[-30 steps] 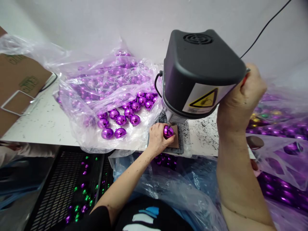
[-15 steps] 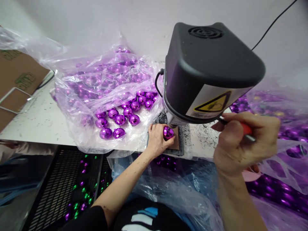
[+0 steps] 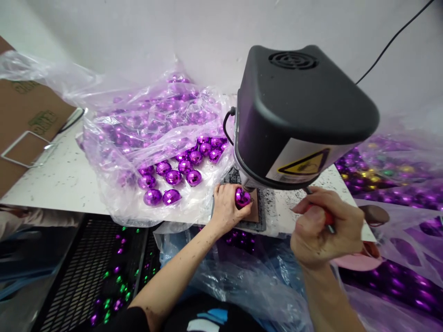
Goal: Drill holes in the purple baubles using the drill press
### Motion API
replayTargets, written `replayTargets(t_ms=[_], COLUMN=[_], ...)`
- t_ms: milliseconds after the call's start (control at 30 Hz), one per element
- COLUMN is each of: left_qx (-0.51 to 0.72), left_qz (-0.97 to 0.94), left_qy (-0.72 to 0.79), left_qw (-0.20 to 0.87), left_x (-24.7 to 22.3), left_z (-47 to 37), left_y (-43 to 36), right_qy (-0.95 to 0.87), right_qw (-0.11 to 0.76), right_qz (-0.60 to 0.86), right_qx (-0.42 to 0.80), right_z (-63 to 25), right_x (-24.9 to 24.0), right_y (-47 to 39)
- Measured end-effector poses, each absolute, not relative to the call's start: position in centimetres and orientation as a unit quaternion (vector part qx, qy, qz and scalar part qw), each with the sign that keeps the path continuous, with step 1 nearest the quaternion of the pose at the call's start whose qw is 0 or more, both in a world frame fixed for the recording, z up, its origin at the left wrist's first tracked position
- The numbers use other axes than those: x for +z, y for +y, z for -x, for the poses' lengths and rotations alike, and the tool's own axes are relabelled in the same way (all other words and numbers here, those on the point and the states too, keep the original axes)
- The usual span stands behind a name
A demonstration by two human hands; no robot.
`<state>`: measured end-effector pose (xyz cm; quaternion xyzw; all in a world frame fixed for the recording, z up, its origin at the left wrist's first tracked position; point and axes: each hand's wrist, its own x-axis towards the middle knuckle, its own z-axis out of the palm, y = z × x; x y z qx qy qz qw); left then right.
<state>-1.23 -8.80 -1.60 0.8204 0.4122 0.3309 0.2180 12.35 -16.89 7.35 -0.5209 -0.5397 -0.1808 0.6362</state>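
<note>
My left hand [image 3: 228,208] grips a shiny purple faceted ball [image 3: 242,197] over a brown pad [image 3: 254,213], beneath the lower end of a black machine [image 3: 308,97] with a yellow warning label. The machine's tip is mostly hidden by its housing. My right hand [image 3: 325,226] is closed round a red handle [image 3: 320,213] on a metal lever, to the right of the machine. Several purple balls [image 3: 173,177] lie left of my left hand, at the mouth of a clear plastic bag [image 3: 114,184] that holds many more.
A cardboard box [image 3: 34,115] stands at the left edge. Below the white table [image 3: 58,180] is a black mesh crate [image 3: 83,258] with small green and purple balls. Bagged purple balls [image 3: 408,281] and a pink dish [image 3: 360,263] are at right.
My right hand has moved left and inward with the red handle. My left hand still holds the ball under the machine. The view has shifted slightly, so the scene sits lower.
</note>
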Motion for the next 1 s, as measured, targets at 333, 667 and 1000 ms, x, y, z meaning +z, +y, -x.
replayTargets(t_ms=[333,667,1000], left_qx=[0.332,0.324,0.341], left_qz=[-0.818,-0.824,-0.813], left_qy=[0.410,0.421,0.405], left_qw=[0.228,0.199,0.244], left_x=[-1.7,-1.8,-1.8], left_z=[1.3,1.2,1.7], left_y=[-8.8,-8.9,-9.0], right_qy=[-0.505,-0.517,-0.472], right_qw=[0.673,0.668,0.633], right_qz=[0.493,0.504,0.607], right_qx=[-0.221,-0.177,-0.091], right_z=[-11.7,-11.8,-15.6], right_x=[6.0,2.8,14.3], right_y=[-15.4,-15.6,-12.6])
